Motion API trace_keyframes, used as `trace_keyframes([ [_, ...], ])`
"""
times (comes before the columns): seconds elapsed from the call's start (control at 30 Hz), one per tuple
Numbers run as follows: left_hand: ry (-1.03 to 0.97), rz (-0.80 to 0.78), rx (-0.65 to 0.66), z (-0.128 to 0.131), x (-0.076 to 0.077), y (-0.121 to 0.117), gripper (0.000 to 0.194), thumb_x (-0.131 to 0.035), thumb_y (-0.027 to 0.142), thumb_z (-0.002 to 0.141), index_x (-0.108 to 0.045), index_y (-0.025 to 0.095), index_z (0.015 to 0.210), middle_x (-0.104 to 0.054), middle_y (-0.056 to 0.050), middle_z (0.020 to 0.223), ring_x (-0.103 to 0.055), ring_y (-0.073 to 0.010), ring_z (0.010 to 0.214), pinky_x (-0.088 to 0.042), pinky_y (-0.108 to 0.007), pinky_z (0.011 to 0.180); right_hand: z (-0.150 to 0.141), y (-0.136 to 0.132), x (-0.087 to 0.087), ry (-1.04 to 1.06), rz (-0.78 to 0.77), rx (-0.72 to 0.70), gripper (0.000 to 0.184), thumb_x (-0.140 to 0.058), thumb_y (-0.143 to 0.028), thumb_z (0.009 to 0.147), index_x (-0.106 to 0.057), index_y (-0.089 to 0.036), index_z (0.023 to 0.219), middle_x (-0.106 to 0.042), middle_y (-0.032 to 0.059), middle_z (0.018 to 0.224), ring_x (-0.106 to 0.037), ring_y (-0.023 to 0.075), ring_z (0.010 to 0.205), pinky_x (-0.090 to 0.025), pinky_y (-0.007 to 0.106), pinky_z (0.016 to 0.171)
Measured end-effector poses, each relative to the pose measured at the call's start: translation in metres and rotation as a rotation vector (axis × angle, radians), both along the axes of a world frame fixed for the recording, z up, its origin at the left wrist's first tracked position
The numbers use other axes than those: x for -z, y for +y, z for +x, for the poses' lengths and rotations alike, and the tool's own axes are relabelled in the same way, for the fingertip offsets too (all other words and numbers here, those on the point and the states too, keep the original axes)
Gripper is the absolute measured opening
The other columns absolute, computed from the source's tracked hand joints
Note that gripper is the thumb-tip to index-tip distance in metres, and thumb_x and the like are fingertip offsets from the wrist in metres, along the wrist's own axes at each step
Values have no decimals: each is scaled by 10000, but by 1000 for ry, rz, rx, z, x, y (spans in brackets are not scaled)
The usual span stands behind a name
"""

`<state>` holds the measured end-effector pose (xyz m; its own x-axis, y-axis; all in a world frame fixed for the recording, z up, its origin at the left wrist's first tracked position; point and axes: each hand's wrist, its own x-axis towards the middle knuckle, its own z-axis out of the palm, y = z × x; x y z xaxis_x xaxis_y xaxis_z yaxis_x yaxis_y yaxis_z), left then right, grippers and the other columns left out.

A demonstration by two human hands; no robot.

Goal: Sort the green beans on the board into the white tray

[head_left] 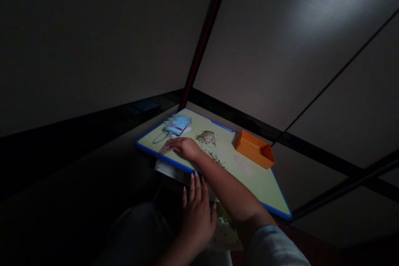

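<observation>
Step seemed to be handling: right hand worked near the edge of the counter, grip unclear; left hand sat lower, fingers apart. Grain pile lay mid-frame; next move likely called for avoiding it.

Dim grey walls flank a dark red strip; soft light brightens the right one, behind a blue-edged desk.

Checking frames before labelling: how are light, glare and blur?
Head view: dim overall, near-black at lower left; soft bright patch on the upper-right wall; right hand and left hand readable without obvious motion blur; phone partly hidden by pixel blocks.
</observation>
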<state>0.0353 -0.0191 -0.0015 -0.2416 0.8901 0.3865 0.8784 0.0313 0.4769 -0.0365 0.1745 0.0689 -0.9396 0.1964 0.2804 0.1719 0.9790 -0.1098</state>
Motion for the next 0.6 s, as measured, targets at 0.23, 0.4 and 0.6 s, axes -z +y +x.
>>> trace_keyframes([
  [0.23,1,8,4,0,-1,0,627,-404,201,825,-299,56,1426,-154,-197,1548,-62,-283,1449,-222,-520,1114,24,6,-5,5,-47,32,233,-571,-145,858,-706,-186,1043,-665,84,1176,-596,159,1132,-440,255,966],
  [0.4,4,37,-2,0,0,0,621,-404,215,834,-298,70,1429,-166,-184,1550,-60,-273,1451,-225,-509,1117,46,18,-10,-16,-51,37,206,-573,-152,862,-715,-186,1008,-674,93,1156,-618,161,1090,-445,259,947],
  [0.6,36,30,-4,-1,0,0,619,-396,209,837,-293,54,1427,-172,-199,1543,-48,-277,1449,-252,-516,1105,73,32,-9,-29,-32,90,213,-588,-147,849,-721,-191,1010,-689,85,1124,-626,166,1071,-449,264,937],
])
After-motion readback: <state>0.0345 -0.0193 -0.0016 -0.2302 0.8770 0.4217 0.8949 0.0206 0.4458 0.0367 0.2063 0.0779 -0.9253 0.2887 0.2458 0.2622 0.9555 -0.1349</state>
